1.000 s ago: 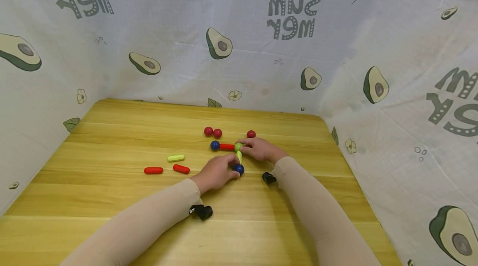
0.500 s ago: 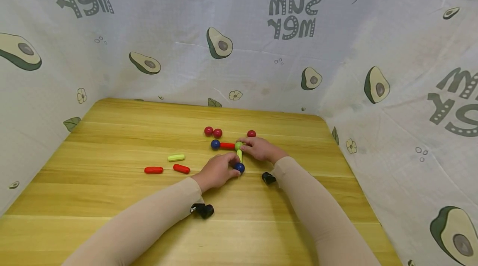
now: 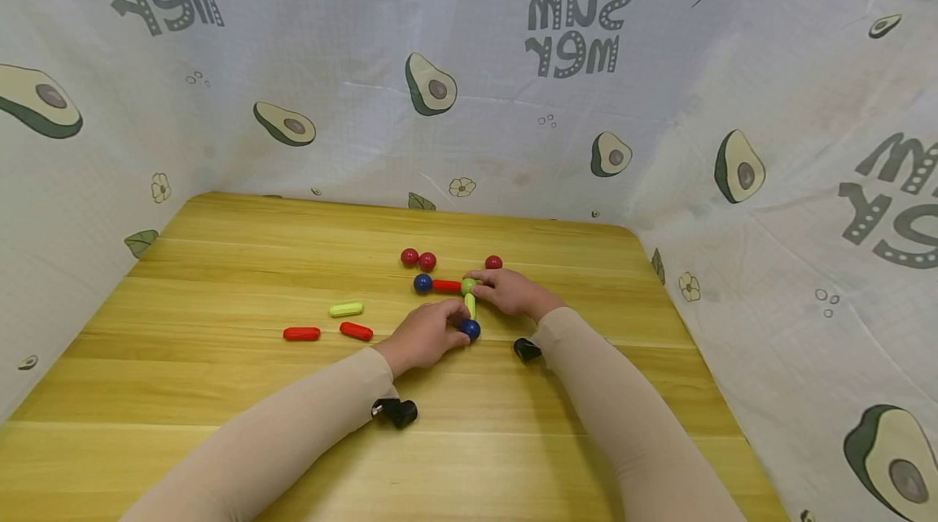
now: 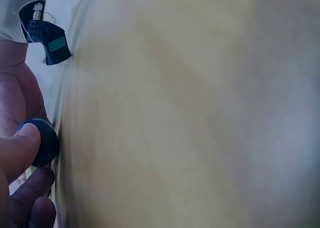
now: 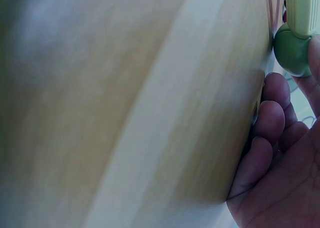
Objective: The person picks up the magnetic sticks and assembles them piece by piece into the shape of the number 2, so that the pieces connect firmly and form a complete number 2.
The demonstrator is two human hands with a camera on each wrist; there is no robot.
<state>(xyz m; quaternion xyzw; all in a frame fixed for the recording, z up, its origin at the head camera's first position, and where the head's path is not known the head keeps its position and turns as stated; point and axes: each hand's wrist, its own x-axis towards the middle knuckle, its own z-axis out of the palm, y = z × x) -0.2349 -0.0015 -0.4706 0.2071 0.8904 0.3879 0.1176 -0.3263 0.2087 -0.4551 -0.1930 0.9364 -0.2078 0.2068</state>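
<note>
In the head view, a blue ball [image 3: 422,283], a red rod [image 3: 446,287], a green ball [image 3: 468,286], a yellow-green rod [image 3: 471,308] and a second blue ball [image 3: 471,331] join into an L shape on the table. My left hand [image 3: 427,335] pinches the nearer blue ball between thumb and fingers; the left wrist view shows the thumb on this dark ball [image 4: 46,143]. With thumb and forefinger, my right hand [image 3: 510,294] holds the green ball at the corner. The right wrist view shows that green ball [image 5: 291,51] against the end of the pale rod [image 5: 302,10].
Two red balls [image 3: 418,260] touch each other behind the L shape, and another red ball [image 3: 494,262] lies behind my right hand. To the left are a loose yellow-green rod [image 3: 346,309] and two red rods, one farther left [image 3: 301,334] and one nearer [image 3: 356,331]. Printed cloth [image 3: 484,147] surrounds the wooden table.
</note>
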